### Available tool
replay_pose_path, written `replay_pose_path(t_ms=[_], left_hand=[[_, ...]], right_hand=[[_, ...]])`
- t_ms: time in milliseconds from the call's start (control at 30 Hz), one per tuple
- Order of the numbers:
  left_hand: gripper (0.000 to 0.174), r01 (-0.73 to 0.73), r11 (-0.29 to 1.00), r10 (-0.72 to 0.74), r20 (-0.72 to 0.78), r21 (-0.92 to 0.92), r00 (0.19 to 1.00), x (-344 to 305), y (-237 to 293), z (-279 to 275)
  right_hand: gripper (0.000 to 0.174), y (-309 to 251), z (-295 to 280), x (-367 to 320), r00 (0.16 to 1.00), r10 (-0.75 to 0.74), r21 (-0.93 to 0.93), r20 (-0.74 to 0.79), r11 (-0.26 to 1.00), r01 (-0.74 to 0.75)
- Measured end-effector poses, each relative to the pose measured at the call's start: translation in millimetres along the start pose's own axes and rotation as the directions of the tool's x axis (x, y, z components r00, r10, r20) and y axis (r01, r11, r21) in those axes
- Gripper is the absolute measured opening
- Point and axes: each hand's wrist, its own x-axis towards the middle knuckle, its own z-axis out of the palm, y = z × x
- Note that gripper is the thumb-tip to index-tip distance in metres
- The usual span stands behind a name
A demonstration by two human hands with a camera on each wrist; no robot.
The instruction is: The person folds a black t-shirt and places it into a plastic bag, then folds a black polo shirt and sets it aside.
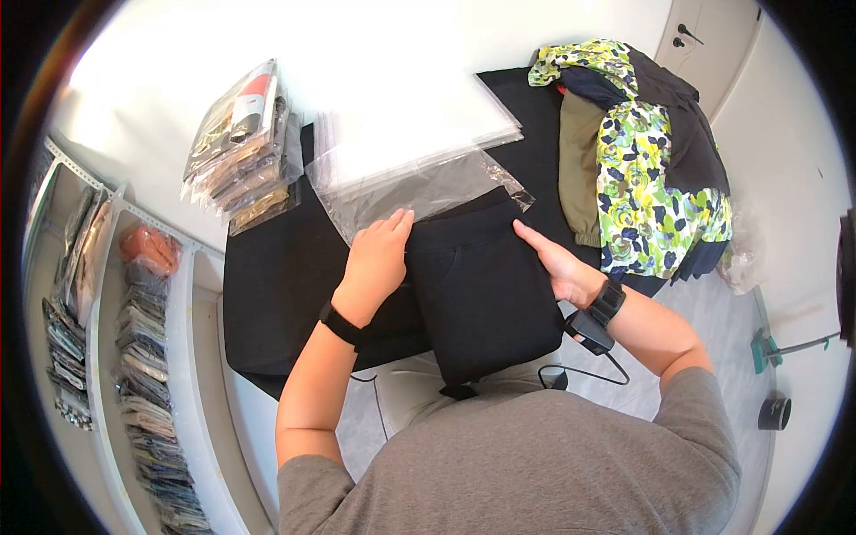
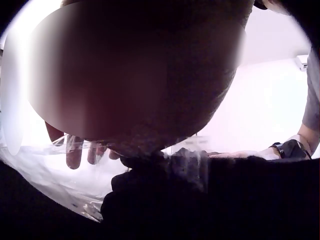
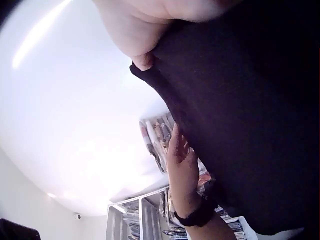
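Observation:
A folded black garment (image 1: 486,290) with a waistband at its far end lies tilted at the table's near edge; it fills much of the right wrist view as dark cloth (image 3: 245,100). At its left edge, my left hand (image 1: 376,267) has fairly straight fingers near the waistband, close to a clear plastic bag (image 1: 383,198). The left wrist view is dark, with fingertips beside clear film (image 2: 90,175). My right hand (image 1: 566,269) holds the garment's right side, thumb along the top edge, other fingers hidden beneath; the thumb also shows in the right wrist view.
A stack of clear bags (image 1: 406,134) lies at the back of the black table (image 1: 276,303). Bagged garments (image 1: 245,147) are piled at the back left, patterned and dark clothes (image 1: 646,178) at the right. Shelves (image 1: 192,357) of packed clothes stand at the left.

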Motion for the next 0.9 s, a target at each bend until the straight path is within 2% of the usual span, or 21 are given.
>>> replay_pose_path(t_ms=[33,100,133,200,300,433,500,633,700,733,800,900], left_hand=[[0.050,0.002,1.000,-0.002,0.000,0.000,1.000,3,-3,2],[0.061,-0.009,0.989,0.012,0.024,-0.150,1.000,8,-9,8],[0.061,-0.011,0.989,0.015,0.021,-0.150,1.000,10,-8,7],[0.065,-0.192,0.964,0.190,-0.027,-0.184,0.981,14,-2,7],[0.067,-0.187,0.955,0.182,-0.041,-0.228,0.982,12,8,-2],[0.066,-0.179,0.968,0.174,-0.040,-0.177,0.984,10,11,-17],[0.068,-0.028,0.996,0.046,0.234,-0.081,0.971,10,6,-17],[0.065,-0.024,0.997,0.044,0.280,-0.077,0.959,26,-2,-9],[0.063,-0.166,0.978,0.175,0.061,-0.125,0.983,31,-3,-2],[0.063,-0.170,0.977,0.179,0.060,-0.126,0.982,32,-1,-4],[0.064,-0.227,0.963,0.224,-0.037,-0.148,0.974,31,4,-8],[0.066,-0.210,0.954,0.200,-0.068,-0.214,0.977,24,15,-16]], right_hand=[[0.050,-1,1,-1,1.000,0.003,-0.002,0.011,1.000,-0.003],[0.051,-1,1,-1,1.000,0.005,-0.005,0.021,1.000,-0.005],[0.052,-1,1,1,1.000,0.001,-0.005,0.017,1.000,0.000],[0.053,-2,1,1,1.000,-0.011,-0.005,0.013,1.000,0.011],[0.053,-8,10,2,1.000,0.013,-0.075,0.003,0.997,-0.013],[0.051,-12,17,10,0.997,0.043,-0.121,0.071,0.992,-0.034],[0.051,-13,16,15,0.994,0.067,-0.128,0.081,0.990,-0.057],[0.050,-13,16,18,0.994,0.082,-0.132,0.075,0.989,-0.071],[0.049,-14,18,15,0.992,0.094,-0.125,0.088,0.989,-0.083],[0.049,-15,20,15,0.994,0.089,-0.141,0.068,0.987,-0.079],[0.049,-16,19,15,0.996,0.076,-0.153,0.049,0.986,-0.068],[0.049,-17,17,19,0.993,0.085,-0.151,0.080,0.986,-0.072]])
